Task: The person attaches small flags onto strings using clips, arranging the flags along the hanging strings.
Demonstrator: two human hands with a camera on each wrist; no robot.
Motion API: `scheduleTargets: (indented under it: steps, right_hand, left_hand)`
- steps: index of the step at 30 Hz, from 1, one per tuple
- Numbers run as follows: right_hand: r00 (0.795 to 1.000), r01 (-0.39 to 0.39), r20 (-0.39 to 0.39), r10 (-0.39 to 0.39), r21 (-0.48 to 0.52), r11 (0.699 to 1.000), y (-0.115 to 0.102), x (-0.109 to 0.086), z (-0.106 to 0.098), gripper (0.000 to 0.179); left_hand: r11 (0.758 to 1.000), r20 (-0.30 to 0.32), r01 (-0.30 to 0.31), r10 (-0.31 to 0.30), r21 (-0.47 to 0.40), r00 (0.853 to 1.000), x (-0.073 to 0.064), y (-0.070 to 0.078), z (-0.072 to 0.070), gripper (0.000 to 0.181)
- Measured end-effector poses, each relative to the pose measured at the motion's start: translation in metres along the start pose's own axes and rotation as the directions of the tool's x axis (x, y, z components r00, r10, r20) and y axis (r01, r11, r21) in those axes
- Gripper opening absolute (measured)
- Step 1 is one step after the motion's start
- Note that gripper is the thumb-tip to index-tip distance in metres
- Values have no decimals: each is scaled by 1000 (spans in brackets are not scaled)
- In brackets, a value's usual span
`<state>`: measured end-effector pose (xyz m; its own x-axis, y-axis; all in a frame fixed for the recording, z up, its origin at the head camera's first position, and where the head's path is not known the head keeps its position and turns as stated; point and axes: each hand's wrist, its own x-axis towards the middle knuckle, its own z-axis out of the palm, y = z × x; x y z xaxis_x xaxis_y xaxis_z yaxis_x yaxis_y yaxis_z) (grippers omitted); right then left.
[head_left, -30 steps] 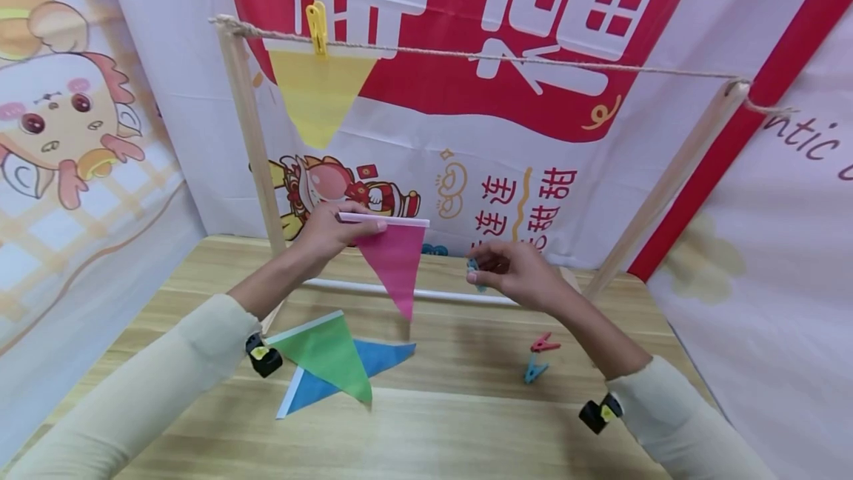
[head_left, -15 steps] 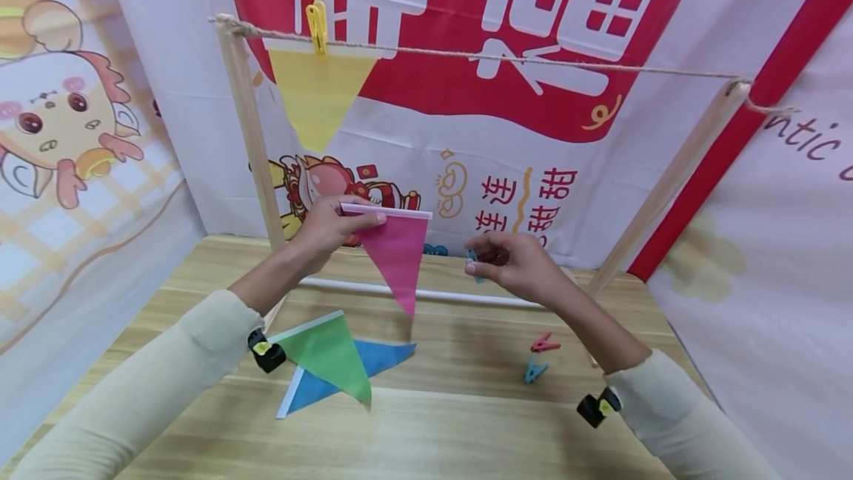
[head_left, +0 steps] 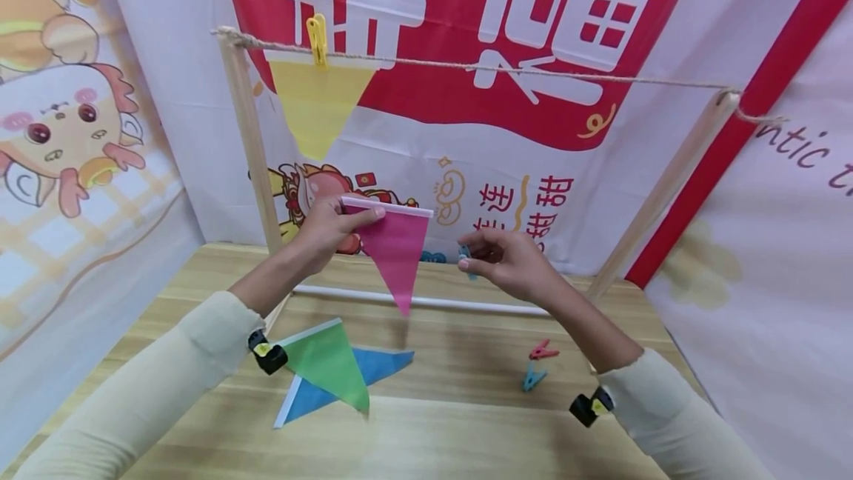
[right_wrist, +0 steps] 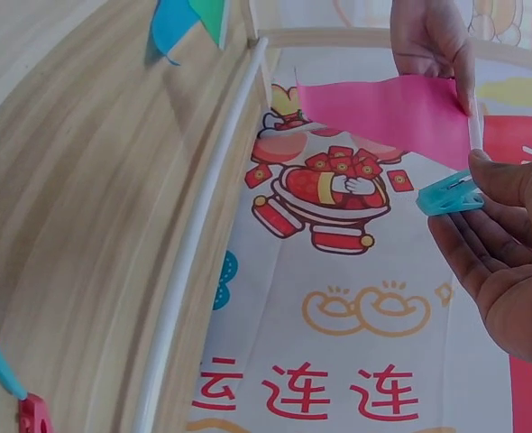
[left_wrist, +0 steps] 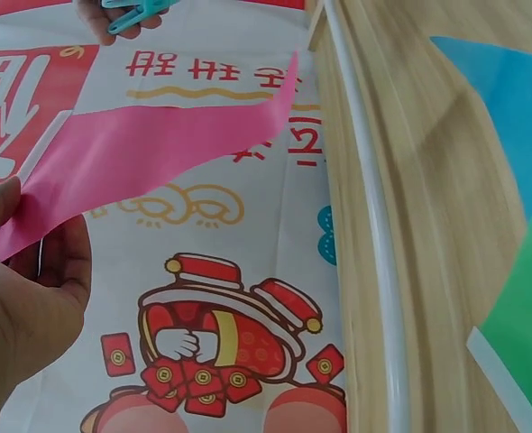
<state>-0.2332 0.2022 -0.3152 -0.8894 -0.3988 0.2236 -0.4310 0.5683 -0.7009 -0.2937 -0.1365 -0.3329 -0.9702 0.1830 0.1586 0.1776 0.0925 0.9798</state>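
Observation:
My left hand [head_left: 326,232] pinches a pink triangular flag [head_left: 400,254] by its white top strip, and the flag's point hangs down. To its right, my right hand [head_left: 509,261] holds a light blue clothespin [right_wrist: 451,194] between thumb and fingers, apart from the flag. Above both hands runs a rope [head_left: 533,72] tied between two wooden posts. A yellow clothespin [head_left: 318,39] holds a yellow triangular flag [head_left: 321,106] there, near the left post. On the table, a green flag [head_left: 329,365] lies across a blue flag [head_left: 383,365].
A red clothespin [head_left: 543,350] and another blue clothespin [head_left: 532,376] lie on the right of the wooden table [head_left: 453,435]. A white rod [head_left: 460,304] crosses low between the left post [head_left: 249,139] and right post [head_left: 666,191]. Printed cloth hangs behind.
Both hands have risen slightly toward the rope, with the pink flag and the blue clothespin still held. The right hand has shifted a little left, nearer the flag. The head view has tilted slightly.

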Motion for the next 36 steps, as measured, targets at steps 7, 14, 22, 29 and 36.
scheduleTargets:
  steps: [7, 14, 22, 29, 36]
  right_hand:
    - [999, 40, -34, -40, -7, 999, -9, 2, -3, 35]
    - [996, 56, -68, -54, 25, 998, -17, 4, -6, 36]
    - [994, 66, -88, -62, 42, 997, -20, 3, -7, 36]
    - [992, 85, -95, -81, 38, 996, -20, 5, -5, 35]
    - [991, 100, -97, -95, 39, 994, -19, 7, -5, 35]
  left_hand:
    - [999, 7, -6, 6, -35, 1000, 1, 13, 3, 36]
    - [998, 8, -16, 16, -65, 1000, 1, 22, 3, 35]
    - [996, 0, -36, 36, -77, 999, 1, 27, 5, 37]
    - [995, -18, -68, 67, -80, 998, 1, 27, 3, 33]
    - [994, -32, -71, 69, -83, 997, 2, 28, 3, 32]
